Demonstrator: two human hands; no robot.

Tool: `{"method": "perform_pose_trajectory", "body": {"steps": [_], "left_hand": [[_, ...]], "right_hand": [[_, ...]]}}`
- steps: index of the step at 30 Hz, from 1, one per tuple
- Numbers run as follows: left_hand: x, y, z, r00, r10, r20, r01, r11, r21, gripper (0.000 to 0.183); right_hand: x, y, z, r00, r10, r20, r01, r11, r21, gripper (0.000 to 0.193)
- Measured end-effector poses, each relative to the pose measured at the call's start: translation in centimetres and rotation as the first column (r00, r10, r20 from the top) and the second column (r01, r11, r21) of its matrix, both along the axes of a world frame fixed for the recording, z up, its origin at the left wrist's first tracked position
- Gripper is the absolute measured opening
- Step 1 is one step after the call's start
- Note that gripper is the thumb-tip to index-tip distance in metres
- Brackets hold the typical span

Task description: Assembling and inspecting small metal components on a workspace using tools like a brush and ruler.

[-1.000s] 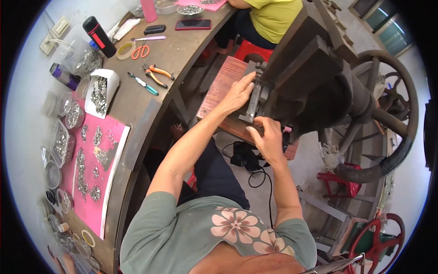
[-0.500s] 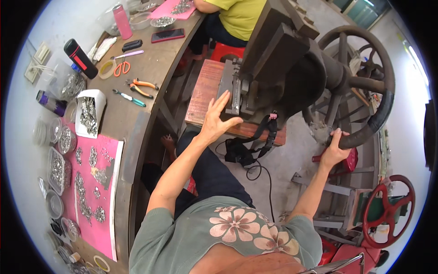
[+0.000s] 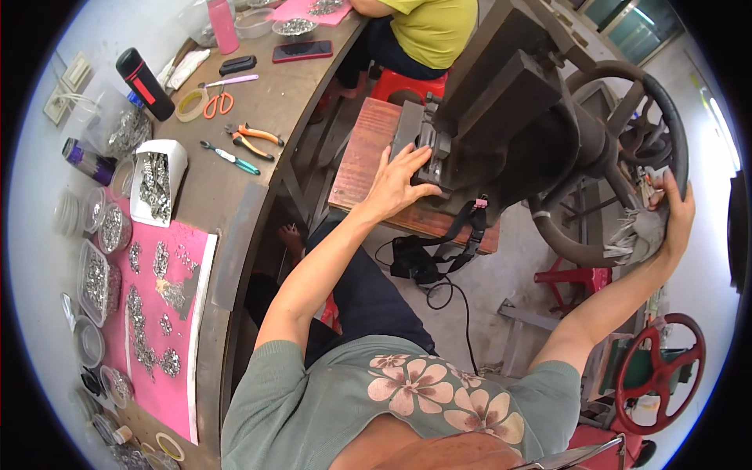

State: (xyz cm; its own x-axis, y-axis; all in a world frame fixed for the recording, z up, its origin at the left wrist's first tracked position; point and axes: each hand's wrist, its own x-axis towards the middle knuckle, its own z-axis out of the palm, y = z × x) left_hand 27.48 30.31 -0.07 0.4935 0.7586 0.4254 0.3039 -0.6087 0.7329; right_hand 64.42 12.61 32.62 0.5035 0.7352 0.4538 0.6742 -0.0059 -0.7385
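A dark metal hand press [image 3: 509, 102] stands before me on a reddish wooden block [image 3: 364, 160]. My left hand [image 3: 395, 184] lies with fingers stretched out at the metal fixture [image 3: 429, 149] at the foot of the press, fingertips touching it. Whether a small part lies under those fingertips is hidden. My right hand [image 3: 675, 210] is closed round the right side of the big handwheel [image 3: 570, 241]. A black wrapped section covers the rim above that hand, and a grey rag [image 3: 638, 235] is tied on the rim beside it.
At left, a workbench [image 3: 266, 102] holds pliers [image 3: 254, 141], scissors [image 3: 219, 104], a white tray [image 3: 178, 164] and small metal parts on a pink sheet [image 3: 174, 360]. A person in a yellow top [image 3: 435, 35] sits beyond. A black strap [image 3: 462, 239] hangs by the block; a red handwheel [image 3: 658, 372] stands lower right.
The handwheel has turned counterclockwise, carrying my right hand up and to the right. My left hand has shifted right, its fingers now over the fixture. The whole view has shifted slightly.
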Motion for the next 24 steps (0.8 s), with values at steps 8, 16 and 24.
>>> {"method": "perform_pose_trajectory", "body": {"steps": [8,16,24], "left_hand": [[0.4,1.3,-0.1,0.999,0.017,0.027,-0.017,1.0,-0.003,0.081],[0.5,0.1,0.3,0.978,0.098,0.183,-0.101,0.995,0.009,0.061],[1.0,-0.6,-0.5,0.966,0.083,0.246,-0.123,0.981,0.149,0.035]], "right_hand": [[2.2,0.9,1.6,0.999,0.043,-0.027,-0.045,0.996,-0.08,0.034],[2.4,0.5,0.4,0.996,0.076,-0.043,-0.076,0.997,0.001,0.034],[3.0,0.0,-0.2,0.996,0.078,-0.04,-0.077,0.997,0.014,0.032]]}}
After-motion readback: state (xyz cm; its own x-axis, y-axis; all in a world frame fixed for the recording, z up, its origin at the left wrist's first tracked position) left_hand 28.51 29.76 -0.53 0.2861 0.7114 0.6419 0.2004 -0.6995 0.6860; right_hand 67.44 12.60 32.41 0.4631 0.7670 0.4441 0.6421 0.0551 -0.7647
